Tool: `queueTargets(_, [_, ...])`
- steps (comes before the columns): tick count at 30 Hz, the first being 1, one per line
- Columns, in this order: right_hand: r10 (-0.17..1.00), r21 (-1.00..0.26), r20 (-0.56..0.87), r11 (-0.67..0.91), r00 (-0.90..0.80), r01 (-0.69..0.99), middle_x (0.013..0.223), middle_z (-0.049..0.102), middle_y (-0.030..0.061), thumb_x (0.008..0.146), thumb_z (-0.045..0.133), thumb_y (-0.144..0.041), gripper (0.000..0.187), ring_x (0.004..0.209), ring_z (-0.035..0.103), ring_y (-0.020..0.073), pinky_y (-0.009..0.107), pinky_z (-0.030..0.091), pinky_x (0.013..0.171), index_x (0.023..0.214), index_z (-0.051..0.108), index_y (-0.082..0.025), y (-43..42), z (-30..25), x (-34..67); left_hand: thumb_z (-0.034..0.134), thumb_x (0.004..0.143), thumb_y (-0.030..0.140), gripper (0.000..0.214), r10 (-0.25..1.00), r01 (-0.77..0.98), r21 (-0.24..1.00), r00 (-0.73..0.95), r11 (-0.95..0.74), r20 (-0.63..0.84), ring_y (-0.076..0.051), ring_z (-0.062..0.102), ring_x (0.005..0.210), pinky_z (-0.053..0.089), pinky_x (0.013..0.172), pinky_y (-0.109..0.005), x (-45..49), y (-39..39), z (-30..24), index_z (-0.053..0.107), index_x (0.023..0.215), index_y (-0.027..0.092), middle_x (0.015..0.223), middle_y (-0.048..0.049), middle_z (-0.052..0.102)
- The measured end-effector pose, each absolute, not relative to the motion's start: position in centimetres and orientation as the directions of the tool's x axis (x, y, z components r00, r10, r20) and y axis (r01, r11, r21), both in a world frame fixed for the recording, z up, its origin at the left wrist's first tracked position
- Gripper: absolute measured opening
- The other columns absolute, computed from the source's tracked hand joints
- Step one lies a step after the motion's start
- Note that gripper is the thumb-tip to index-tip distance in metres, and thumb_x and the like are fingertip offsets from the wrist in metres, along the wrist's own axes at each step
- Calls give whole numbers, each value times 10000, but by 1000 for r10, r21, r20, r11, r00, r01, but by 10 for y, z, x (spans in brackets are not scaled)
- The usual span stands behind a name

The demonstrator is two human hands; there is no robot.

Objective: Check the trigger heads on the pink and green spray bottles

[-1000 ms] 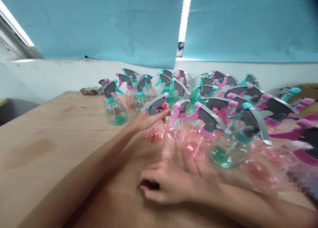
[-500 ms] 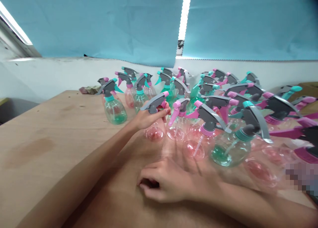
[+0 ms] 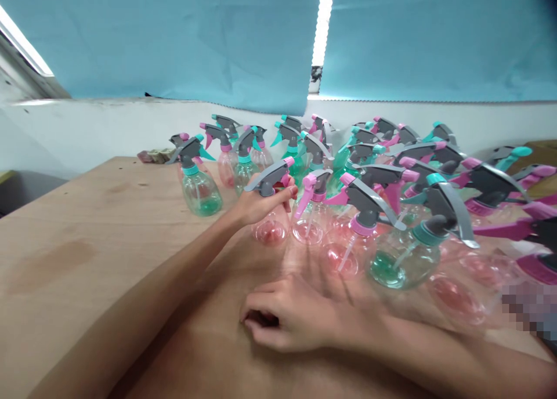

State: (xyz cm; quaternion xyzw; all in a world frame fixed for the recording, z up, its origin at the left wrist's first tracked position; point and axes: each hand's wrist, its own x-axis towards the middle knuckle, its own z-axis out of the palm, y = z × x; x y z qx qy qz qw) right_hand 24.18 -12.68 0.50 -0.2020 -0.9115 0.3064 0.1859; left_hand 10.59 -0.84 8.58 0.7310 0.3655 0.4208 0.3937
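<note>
My left hand is wrapped round the neck of a pink spray bottle with a grey head and pink nozzle. That bottle stands upright on the wooden table. On the table in front of me rests my right hand, loosely curled, with a dark hollow between thumb and fingers and nothing visible inside. Just right of the held bottle is another pink spray bottle. A clear green-tinted spray bottle and a pink one stand beyond my right wrist.
Several more pink and green spray bottles crowd the right and back of the table. A green spray bottle stands left of my left hand. Behind are a white wall and blue sheeting. A cardboard box sits far right.
The view has shifted very slightly. Both hands keep their places, the left still around the spray bottle's neck.
</note>
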Motion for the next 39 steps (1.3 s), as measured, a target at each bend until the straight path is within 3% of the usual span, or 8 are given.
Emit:
queueTargets(6, [459, -655, 266, 731, -848, 190, 876, 755, 27, 953, 613, -201, 115, 710, 633, 115, 229, 450, 675, 987, 718, -170, -125, -2, 240, 816, 822, 560, 421, 871, 212, 878, 354, -429, 340, -163, 692, 622, 567, 619, -277, 106, -9, 83, 623, 793, 187, 714, -11, 694])
queueTargets(11, [466, -657, 287, 732, -837, 182, 851, 742, 16, 943, 621, -195, 97, 683, 603, 110, 229, 422, 640, 962, 712, -170, -125, -1, 242, 769, 885, 510, 387, 871, 279, 844, 328, -459, 365, -158, 670, 614, 555, 658, -281, 105, -8, 82, 612, 735, 190, 634, -4, 671])
queueTargets(19, [460, -647, 275, 738, -844, 192, 855, 740, 11, 950, 606, -200, 102, 698, 613, 119, 238, 438, 664, 958, 704, -176, -125, -3, 240, 770, 863, 487, 340, 882, 256, 855, 276, -451, 382, -172, 674, 610, 563, 673, -306, 106, -8, 79, 624, 742, 205, 620, 5, 660])
queueTargets(27, [466, -648, 233, 729, -854, 221, 896, 753, 19, 967, 608, -210, 108, 734, 634, 120, 240, 441, 685, 991, 710, -184, -126, 0, 243, 770, 881, 495, 374, 862, 282, 832, 332, -478, 383, -166, 669, 619, 557, 666, -297, 106, -6, 82, 614, 716, 198, 645, 1, 659])
queueTargets(39, [450, -635, 287, 751, -846, 184, 928, 777, 21, 970, 588, -217, 125, 746, 658, 132, 256, 472, 736, 995, 708, -190, -125, -6, 244, 746, 917, 464, 309, 853, 276, 823, 332, -497, 403, -182, 718, 687, 585, 737, -310, 100, 3, 71, 670, 787, 195, 718, -12, 710])
